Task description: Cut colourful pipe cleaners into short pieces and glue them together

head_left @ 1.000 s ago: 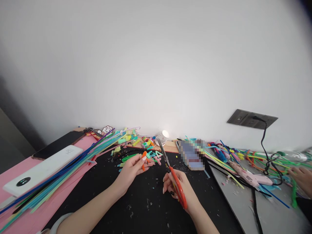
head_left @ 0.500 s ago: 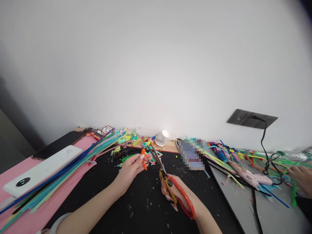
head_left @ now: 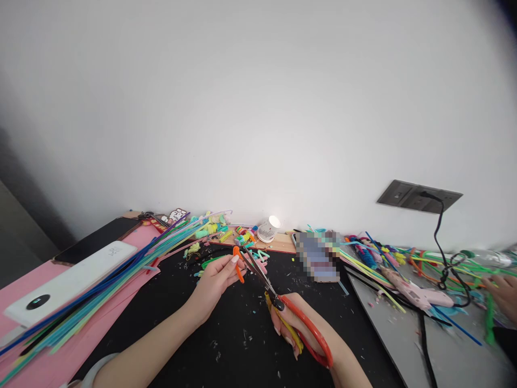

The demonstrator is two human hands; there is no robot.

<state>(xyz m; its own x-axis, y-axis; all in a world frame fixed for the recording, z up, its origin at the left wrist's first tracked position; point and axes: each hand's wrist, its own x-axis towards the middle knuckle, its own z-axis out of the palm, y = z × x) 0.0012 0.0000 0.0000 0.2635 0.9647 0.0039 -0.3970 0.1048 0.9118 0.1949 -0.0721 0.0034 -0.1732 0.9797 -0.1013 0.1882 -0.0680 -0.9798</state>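
My left hand [head_left: 220, 275] pinches a short bent orange pipe cleaner [head_left: 239, 267] between thumb and fingers. In my right hand [head_left: 291, 323] is a pair of scissors [head_left: 260, 272] with red and yellow handles. The blades are slightly parted, and their tips lie close beside the orange piece; whether they touch it I cannot tell. Beneath and behind the left fingers lie green, pink and mint cut pieces [head_left: 258, 257] on the black mat [head_left: 226, 345].
A paper cup [head_left: 269, 229] stands by the wall. At left are a white power bank [head_left: 72, 280] and bundled pipe cleaners [head_left: 133, 269]. At right lie a phone [head_left: 319, 258], a pink glue gun [head_left: 420, 293] with its cord, and another person's hand [head_left: 503, 293] holding something green.
The scissors have swung so their blades tilt further left, and the right hand has shifted slightly down and right. My left hand stays nearly still with the orange piece.
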